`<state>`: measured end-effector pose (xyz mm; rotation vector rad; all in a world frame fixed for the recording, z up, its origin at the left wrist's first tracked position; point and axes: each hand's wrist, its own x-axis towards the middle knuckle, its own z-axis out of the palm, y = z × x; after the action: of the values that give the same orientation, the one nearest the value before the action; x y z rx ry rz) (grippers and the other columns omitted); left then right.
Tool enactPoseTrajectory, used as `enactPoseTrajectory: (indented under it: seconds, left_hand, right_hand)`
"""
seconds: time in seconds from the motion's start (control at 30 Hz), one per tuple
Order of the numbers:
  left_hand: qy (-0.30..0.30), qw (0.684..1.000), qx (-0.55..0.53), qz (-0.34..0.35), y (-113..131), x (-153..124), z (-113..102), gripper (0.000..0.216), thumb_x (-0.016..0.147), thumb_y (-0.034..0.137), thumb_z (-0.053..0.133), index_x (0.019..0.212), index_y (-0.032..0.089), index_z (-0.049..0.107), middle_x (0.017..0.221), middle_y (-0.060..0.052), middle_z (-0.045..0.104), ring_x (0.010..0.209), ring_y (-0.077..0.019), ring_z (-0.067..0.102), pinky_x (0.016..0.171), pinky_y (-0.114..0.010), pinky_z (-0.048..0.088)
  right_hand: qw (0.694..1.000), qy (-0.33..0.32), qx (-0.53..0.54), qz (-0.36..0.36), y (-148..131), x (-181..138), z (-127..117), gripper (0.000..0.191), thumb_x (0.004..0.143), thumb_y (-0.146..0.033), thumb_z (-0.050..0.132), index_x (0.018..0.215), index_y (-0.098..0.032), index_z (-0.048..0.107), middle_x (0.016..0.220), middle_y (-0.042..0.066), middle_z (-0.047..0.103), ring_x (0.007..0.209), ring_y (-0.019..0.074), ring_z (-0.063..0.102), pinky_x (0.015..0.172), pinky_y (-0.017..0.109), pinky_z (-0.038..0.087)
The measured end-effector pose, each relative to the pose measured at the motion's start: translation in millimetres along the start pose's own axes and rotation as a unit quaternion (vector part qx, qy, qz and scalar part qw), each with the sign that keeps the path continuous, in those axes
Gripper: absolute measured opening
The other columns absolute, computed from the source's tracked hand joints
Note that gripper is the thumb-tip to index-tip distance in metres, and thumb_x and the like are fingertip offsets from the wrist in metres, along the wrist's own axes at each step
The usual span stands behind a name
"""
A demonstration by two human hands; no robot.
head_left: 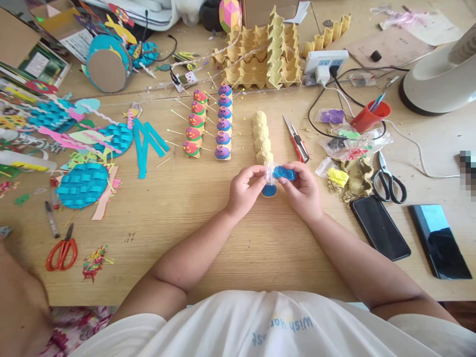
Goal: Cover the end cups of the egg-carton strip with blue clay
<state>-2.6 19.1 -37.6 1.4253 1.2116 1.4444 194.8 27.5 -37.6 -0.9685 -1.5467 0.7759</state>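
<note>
My left hand pinches the clear plastic wrapper of a lump of blue modelling clay. Fingers of my right hand close on the blue clay itself. Both hands are above the near end of a strip of egg-carton cups. Its nearest cup is covered in blue, partly hidden under my hands, while the farther cups are bare and pale yellow. Left of it stand two painted cup strips, one red and green, one purple and blue, with pins stuck in them.
Right of the strip lie a red utility knife, scissors, packs of clay and two phones. A red cup leans near the cables. Egg trays are at the back. Blue woven paper crafts and red scissors lie left, near another person's arm.
</note>
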Motion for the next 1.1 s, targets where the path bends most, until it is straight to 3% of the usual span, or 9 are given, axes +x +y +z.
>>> enactPoseTrajectory:
  seconds: [0.23,0.4,0.67,0.87,1.1]
  left_hand:
    - [-0.02,0.998,0.027,0.059,-2.5,4.2,-3.0,0.03,0.108,0.051,0.077,0.118,0.028,0.092,0.109,-0.008,0.089,0.106,-0.0211,0.082,0.103,-0.04,0.065]
    - [-0.015,0.997,0.029,0.067,-0.1,4.0,-3.0,0.024,0.109,0.046,0.076,0.12,0.033,0.093,0.096,-0.003,0.082,0.098,-0.0181,0.077,0.097,-0.037,0.062]
    - [-0.058,0.998,0.007,0.019,0.6,6.7,-4.8,0.046,0.104,0.065,0.079,0.129,0.028,0.09,0.125,-0.011,0.09,0.119,-0.0255,0.084,0.109,-0.043,0.066]
    - [-0.068,0.996,0.037,0.054,6.8,7.3,-7.2,0.044,0.102,0.065,0.082,0.125,0.029,0.091,0.122,-0.01,0.09,0.117,-0.0249,0.083,0.112,-0.045,0.063]
    - [-0.043,0.996,0.038,0.061,8.6,3.7,-3.9,0.044,0.101,0.066,0.082,0.122,0.028,0.091,0.115,-0.009,0.09,0.113,-0.023,0.084,0.108,-0.042,0.064]
  right_hand:
    - [0.999,0.006,-0.019,-0.04,-5.4,2.7,0.2,0.024,0.108,-0.049,0.08,0.122,-0.031,0.074,0.114,0.008,0.076,0.111,0.0255,0.076,0.099,0.046,0.067]
    - [0.998,-0.007,0.002,-0.056,-8.5,4.4,-1.3,0.019,0.107,-0.046,0.081,0.115,-0.03,0.075,0.113,0.007,0.075,0.11,0.0256,0.076,0.1,0.047,0.067]
    - [0.988,-0.029,0.132,0.074,2.4,1.4,-1.8,0.045,0.098,-0.057,0.091,0.131,-0.035,0.071,0.133,0.007,0.076,0.119,0.0234,0.078,0.106,0.042,0.07]
    - [0.977,-0.029,0.171,0.121,0.9,3.9,-0.1,0.053,0.089,-0.063,0.098,0.124,-0.034,0.07,0.107,0.0,0.074,0.09,0.0171,0.074,0.082,0.032,0.07]
    - [0.972,-0.059,0.182,0.133,-9.4,9.0,-3.0,0.047,0.089,-0.064,0.098,0.111,-0.029,0.075,0.099,-0.001,0.076,0.08,0.0148,0.071,0.077,0.031,0.068]
